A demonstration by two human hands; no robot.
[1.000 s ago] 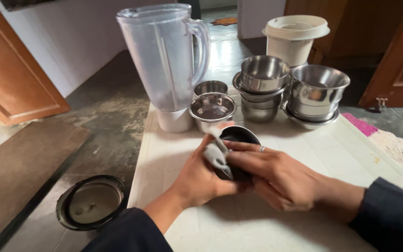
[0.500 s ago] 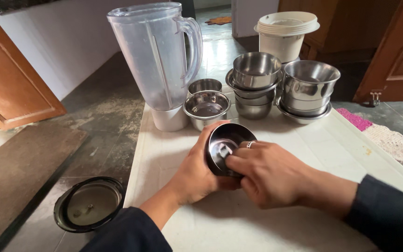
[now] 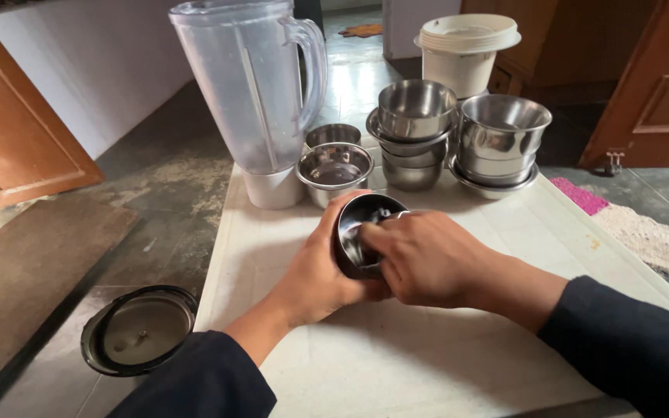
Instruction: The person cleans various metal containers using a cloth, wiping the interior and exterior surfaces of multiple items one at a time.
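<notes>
A small steel bowl (image 3: 365, 240) is held tilted on its side near the middle of the white surface (image 3: 396, 364), just in front of the cluster of vessels at the far edge. The left hand (image 3: 323, 271) is closed around the bowl's outer wall from the left, with the thumb over the upper rim. The right hand (image 3: 427, 259) is closed too, its fingertips (image 3: 369, 236) pushed down into the bowl's hollow; what they pinch is hidden. A second ago a pale crumpled cloth was seen between the two hands, outside the bowl; half a second ago it was seen inside the mouth; now it is no longer visible, being covered by the right hand, and the bowl has been turned so that its opening faces right, toward that hand. From this the wiping is judged to have moved from the outside to the inner wall. Behind, a tall clear blender jug (image 3: 261, 93) is left standing, with two small steel bowls (image 3: 334, 166) beside it and two stacks of larger steel bowls (image 3: 458, 131) further right. A round dark lid (image 3: 139, 329) is left on the floor off the near left corner.
</notes>
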